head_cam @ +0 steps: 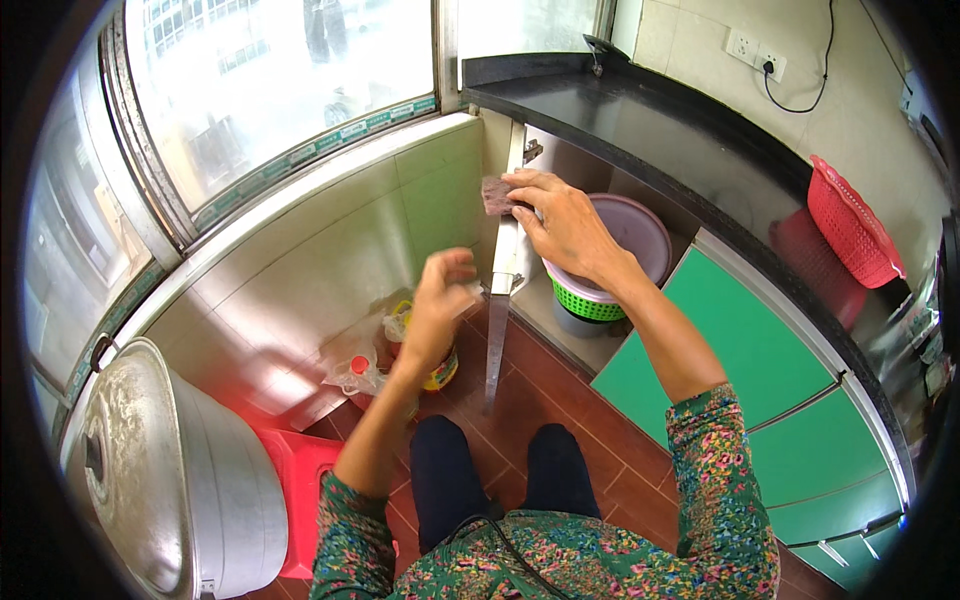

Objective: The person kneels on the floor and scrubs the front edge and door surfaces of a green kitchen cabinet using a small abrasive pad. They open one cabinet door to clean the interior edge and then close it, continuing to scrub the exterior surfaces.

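My right hand [564, 225] grips a brownish-pink scouring sponge [495, 196] at the top edge of an open cabinet door [506, 251], which I see nearly edge-on. On the door's other side, my left hand [439, 304] is raised and blurred, its fingers curled. A whitish patch shows by those fingers; whether they hold something is unclear. Behind my right wrist, inside the cabinet, stands a green perforated basket [585, 298] with a pale pink rim. A round pinkish lid or basin [634, 232] rests there too, partly covered by my hand and forearm.
A large lidded metal pot [225, 472] sits at the left, beside a red plastic stool [304, 480]. Bagged bottles [360, 367] stand on the tiled floor by the wall. Above the cabinet runs a black countertop [675, 135], bearing a pink basket [855, 225].
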